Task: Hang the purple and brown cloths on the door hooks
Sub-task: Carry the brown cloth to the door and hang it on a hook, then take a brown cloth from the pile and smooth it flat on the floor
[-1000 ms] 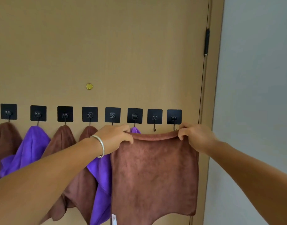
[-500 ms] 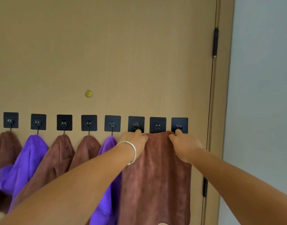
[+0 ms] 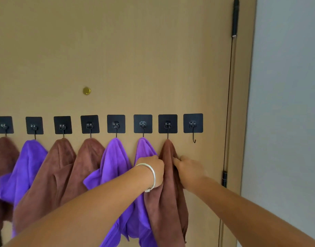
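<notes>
The brown cloth (image 3: 168,175), held spread before, now hangs bunched from the seventh hook (image 3: 168,124)

One head-worn camera faces the door (image 3: 117,50) straight on from close, tilted slightly down; the hook row (image 3: 116,124) runs nine to three o'clock

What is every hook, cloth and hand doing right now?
First seven hooks: each holds a cloth.
Last hook: bare.
Newest brown cloth: hanging from the seventh hook.
Left hand: grips that cloth.
Right hand: grips its other side.
Door: closed.
</notes>
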{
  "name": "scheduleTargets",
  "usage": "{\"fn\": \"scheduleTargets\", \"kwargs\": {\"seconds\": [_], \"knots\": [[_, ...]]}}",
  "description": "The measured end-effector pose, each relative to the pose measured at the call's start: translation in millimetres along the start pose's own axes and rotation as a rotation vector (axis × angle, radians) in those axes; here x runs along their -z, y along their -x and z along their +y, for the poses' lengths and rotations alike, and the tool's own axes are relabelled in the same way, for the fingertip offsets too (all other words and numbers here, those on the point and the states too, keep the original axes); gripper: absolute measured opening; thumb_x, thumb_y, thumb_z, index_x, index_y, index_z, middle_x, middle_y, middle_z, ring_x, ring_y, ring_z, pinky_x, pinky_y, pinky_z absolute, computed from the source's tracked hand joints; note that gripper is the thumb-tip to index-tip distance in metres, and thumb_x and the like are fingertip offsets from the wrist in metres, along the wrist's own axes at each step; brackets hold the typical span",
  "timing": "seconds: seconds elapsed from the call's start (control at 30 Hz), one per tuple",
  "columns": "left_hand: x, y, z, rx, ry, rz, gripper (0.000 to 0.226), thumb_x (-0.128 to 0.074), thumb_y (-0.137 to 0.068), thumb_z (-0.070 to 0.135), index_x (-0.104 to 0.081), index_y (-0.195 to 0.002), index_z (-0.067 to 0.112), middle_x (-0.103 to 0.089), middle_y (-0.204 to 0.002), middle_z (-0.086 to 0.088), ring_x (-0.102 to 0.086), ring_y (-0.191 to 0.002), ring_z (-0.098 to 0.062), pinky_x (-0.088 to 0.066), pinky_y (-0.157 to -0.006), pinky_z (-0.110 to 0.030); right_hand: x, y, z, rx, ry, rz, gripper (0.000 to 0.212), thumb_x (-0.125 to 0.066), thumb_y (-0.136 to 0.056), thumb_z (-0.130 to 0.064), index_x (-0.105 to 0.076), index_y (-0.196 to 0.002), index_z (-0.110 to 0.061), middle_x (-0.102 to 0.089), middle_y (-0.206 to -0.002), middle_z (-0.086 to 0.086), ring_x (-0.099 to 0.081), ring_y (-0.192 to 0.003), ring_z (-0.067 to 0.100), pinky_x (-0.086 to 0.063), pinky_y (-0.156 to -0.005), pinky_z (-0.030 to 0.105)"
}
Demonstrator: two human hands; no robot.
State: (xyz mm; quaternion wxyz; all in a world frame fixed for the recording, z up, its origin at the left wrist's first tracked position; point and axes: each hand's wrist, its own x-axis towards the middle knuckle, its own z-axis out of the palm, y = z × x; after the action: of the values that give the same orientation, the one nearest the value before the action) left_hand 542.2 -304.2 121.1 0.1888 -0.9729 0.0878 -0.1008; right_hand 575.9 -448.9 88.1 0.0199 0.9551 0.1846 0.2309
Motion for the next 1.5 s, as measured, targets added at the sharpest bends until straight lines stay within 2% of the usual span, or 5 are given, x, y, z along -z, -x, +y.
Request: {"fn": "scheduleTargets", "kwargs": {"seconds": [0.23, 0.37, 0.53, 0.93, 1.5], "knots": [[-6, 16, -9, -0.241, -0.250, -0.118, 0.038, -0.032, -0.103, 0.026, -0.060, -0.126, 0.015, -0.056, -0.124, -0.007, -0.046, -0.115, -0.030, -0.045, -0.093, -0.044, -11, 17, 4, 0.018, 0.074, 0.011, 0.038, -0.050, -0.094, -0.031, -0.054, -0.130, -0.025, -0.042, -0.131, 0.007, -0.042, -0.120, 0.027, -0.039, -0.092, 0.037], [13, 20, -16, -0.054, -0.174, 0.117, 0.026, -0.039, -0.098, 0.023, -0.065, -0.099, 0.017, -0.067, -0.104, -0.004, -0.062, -0.093, -0.028, -0.042, -0.066, -0.034, -11, 33, 11, -0.022, 0.053, -0.054, 0.038, -0.046, -0.095, -0.035, -0.050, -0.132, -0.027, -0.044, -0.128, 0.006, -0.046, -0.113, 0.027, -0.041, -0.089, 0.040], [39, 14, -17, -0.105, -0.069, 0.546, 0.028, -0.036, -0.098, 0.028, -0.063, -0.100, 0.019, -0.061, -0.100, -0.001, -0.060, -0.088, -0.026, -0.035, -0.062, -0.033, 7, 56, 22, -0.129, 0.066, 0.000, 0.035, -0.045, -0.094, -0.027, -0.049, -0.129, -0.024, -0.050, -0.118, 0.004, -0.049, -0.105, 0.024, -0.043, -0.079, 0.036], [23, -3, 41, -0.574, 0.213, 0.585, 0.053, -0.038, -0.096, 0.050, -0.037, -0.140, 0.020, -0.051, -0.133, -0.002, -0.048, -0.120, -0.025, -0.037, -0.099, -0.040, 81, 146, 28, -0.597, 0.158, -0.043, 0.050, -0.045, -0.096, -0.026, -0.033, -0.144, -0.019, -0.039, -0.143, 0.002, -0.043, -0.125, 0.024, -0.041, -0.100, 0.035], [86, 150, 175, -1.211, 0.644, 0.921, 0.048, -0.043, -0.092, 0.041, -0.045, -0.135, 0.021, -0.056, -0.125, 0.002, -0.057, -0.109, -0.022, -0.043, -0.090, -0.034, 205, 371, -69, -0.855, 0.588, -0.051, 0.042, -0.044, -0.091, -0.016, -0.051, -0.131, -0.025, -0.056, -0.126, -0.004, -0.052, -0.114, 0.021, -0.043, -0.094, 0.033]]}}
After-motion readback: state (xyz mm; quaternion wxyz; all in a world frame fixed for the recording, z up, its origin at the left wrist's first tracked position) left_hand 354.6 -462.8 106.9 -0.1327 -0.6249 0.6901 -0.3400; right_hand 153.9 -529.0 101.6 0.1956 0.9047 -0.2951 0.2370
